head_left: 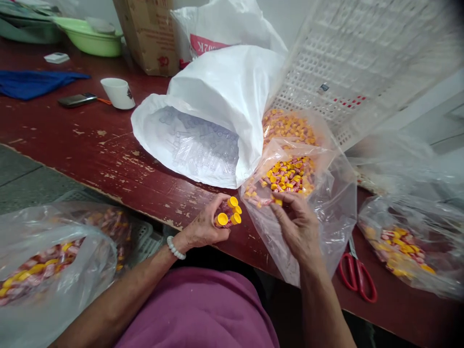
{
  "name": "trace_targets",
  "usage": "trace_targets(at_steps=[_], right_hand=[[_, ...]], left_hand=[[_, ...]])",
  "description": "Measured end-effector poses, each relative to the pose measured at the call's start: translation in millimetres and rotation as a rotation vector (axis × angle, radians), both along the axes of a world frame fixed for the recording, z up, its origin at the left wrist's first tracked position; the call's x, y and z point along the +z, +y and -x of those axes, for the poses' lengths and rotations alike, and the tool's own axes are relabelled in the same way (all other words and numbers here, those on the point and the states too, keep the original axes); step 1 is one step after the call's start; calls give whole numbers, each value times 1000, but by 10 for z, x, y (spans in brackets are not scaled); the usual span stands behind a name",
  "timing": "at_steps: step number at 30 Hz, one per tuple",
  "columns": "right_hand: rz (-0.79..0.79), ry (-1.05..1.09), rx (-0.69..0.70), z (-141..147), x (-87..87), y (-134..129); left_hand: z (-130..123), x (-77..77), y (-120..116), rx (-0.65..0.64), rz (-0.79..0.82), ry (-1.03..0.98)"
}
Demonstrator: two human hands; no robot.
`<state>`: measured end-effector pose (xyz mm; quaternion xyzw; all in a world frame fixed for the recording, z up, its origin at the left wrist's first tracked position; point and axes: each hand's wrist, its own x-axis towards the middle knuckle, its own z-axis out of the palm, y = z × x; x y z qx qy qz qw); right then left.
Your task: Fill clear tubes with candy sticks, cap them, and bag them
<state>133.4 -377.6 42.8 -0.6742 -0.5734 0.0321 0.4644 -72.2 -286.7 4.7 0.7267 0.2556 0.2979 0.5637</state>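
Note:
My left hand (207,223), a pale bead bracelet at its wrist, is closed around several small tubes with yellow caps (222,220), caps facing up. Over the mouth of a clear plastic bag (268,241), my right hand (299,224) pinches a small yellow cap (277,200) between thumb and fingers; how much lies behind the fingertips is hidden. Inside that bag is a heap of yellow caps with reddish printed parts (290,174). Left of it, a white sack (224,92) lies open toward me with clear empty tubes (203,145) in it.
Red-handled scissors (358,278) lie at the table's right front, near another bag of yellow-capped pieces (406,246). A big bag of filled tubes (54,261) stands lower left. A white cup (118,93), a phone (78,100) and a white plastic crate (362,63) are farther back.

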Motion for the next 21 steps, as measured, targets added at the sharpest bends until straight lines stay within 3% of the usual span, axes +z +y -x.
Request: trace_targets(at_steps=[3, 7, 10, 14, 21], right_hand=[[-26, -98, 208, 409, 229, -37], [-36, -229, 328, 639, 256, -15], [-36, -237, 327, 636, 207, -13], [-32, -228, 218, 619, 172, -49], [127, -387, 278, 787, 17, -49]], left_hand=[[-17, 38, -46, -12, -104, 33], [-8, 24, -73, -28, -163, -2], [8, 21, -78, -35, -128, -26], [31, 32, -66, -42, -54, -9], [17, -9, -95, 0, -29, -82]])
